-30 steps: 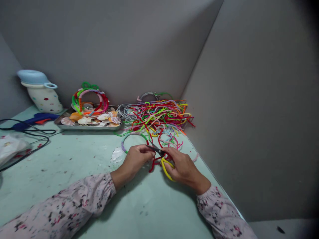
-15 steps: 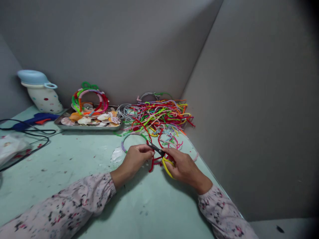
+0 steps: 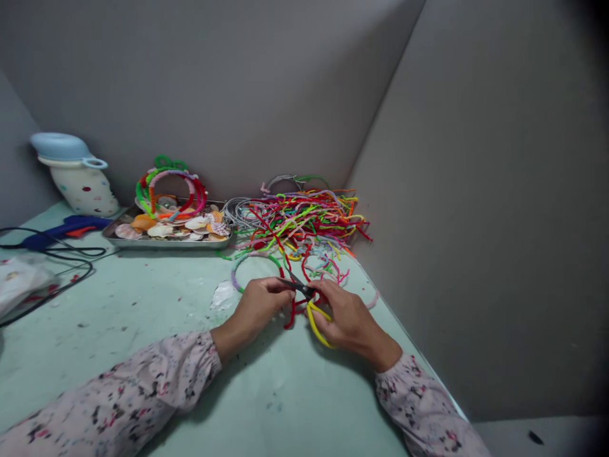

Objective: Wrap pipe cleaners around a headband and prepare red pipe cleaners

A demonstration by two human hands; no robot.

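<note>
My left hand [image 3: 261, 304] is closed, thumb and fingertips pinching the near right side of a hoop [image 3: 234, 273] wrapped in purple and green pipe cleaner. A red pipe cleaner [image 3: 288, 259] runs from the pile down to these fingertips, and a red end [image 3: 290, 318] hangs below them. My right hand [image 3: 349, 320] is closed around scissors [image 3: 318, 327] with yellow handles and dark blades. The blades stand apart, pointing left at the red pipe cleaner beside my left fingertips. Exactly where they meet it is too small to tell.
Behind my hands lies a heap of coloured pipe cleaners [image 3: 309, 216], with grey wire coils [image 3: 240, 212] beside it. A metal tray [image 3: 166, 244] holds seashells and several wrapped hoops [image 3: 151, 190]. Farther left are a blue glue gun [image 3: 61, 231], its black cord, a plastic bag [image 3: 21, 282] and a blue-lidded bottle [image 3: 80, 184].
The scissors' blades and yellow handles have spread wider apart in my right hand. My left hand has stayed almost in place on the hoop.
</note>
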